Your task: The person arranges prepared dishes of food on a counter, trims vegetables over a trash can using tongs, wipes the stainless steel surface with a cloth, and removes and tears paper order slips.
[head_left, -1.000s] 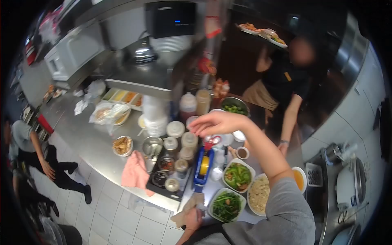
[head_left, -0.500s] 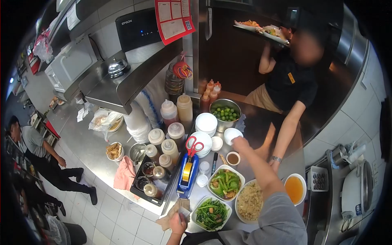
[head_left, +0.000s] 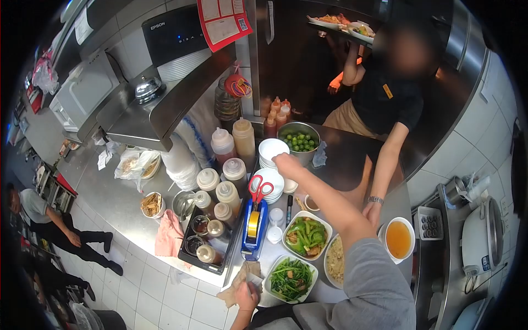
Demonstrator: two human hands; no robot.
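At the stack of small white bowls, my right hand pinches the rim of a white bowl, which is on or just above the stack. A second stack of white bowls stands nearer. My left hand, low in the view, is closed on a crumpled brown paper towel. Beside it is a square bowl of green vegetables. Farther up is a bowl of green peppers, with fried rice partly under my right arm. A cup of brown sauce is half hidden by my forearm.
A co-worker across the counter carries a tray of plates; their other hand is near a bowl of orange soup. Limes, sauce bottles, a blue tape dispenser and red scissors crowd the counter.
My right hand has moved left and away from me with the white bowl, to the far bowl stack. My left hand keeps the brown paper towel. The view has shifted slightly.
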